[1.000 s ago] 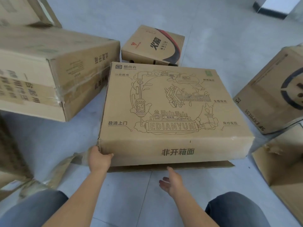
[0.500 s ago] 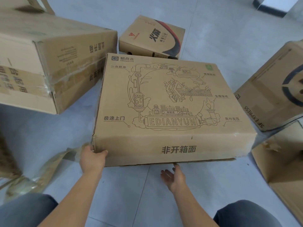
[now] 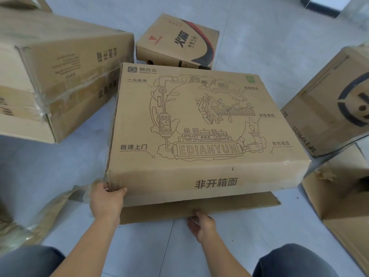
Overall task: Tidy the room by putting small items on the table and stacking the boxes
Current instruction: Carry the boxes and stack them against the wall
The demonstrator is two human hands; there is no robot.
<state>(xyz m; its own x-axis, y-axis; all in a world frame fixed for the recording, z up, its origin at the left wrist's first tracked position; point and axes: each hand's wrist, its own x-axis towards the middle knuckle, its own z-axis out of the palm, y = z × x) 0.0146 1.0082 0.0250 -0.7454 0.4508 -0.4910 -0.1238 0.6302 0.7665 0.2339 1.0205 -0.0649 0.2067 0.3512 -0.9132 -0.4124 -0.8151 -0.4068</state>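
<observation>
Cardboard box point(image 3: 199, 120), near corner within left fingers point(image 3: 100, 184)

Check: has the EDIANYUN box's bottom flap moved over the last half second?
Yes. The flap has swung out toward the person from under the EDIANYUN box, where only a sliver showed; the right hand pinches its edge.

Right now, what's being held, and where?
Left hand grips the EDIANYUN box at its near-left corner; right hand pinches the bottom flap by its near edge.
</observation>
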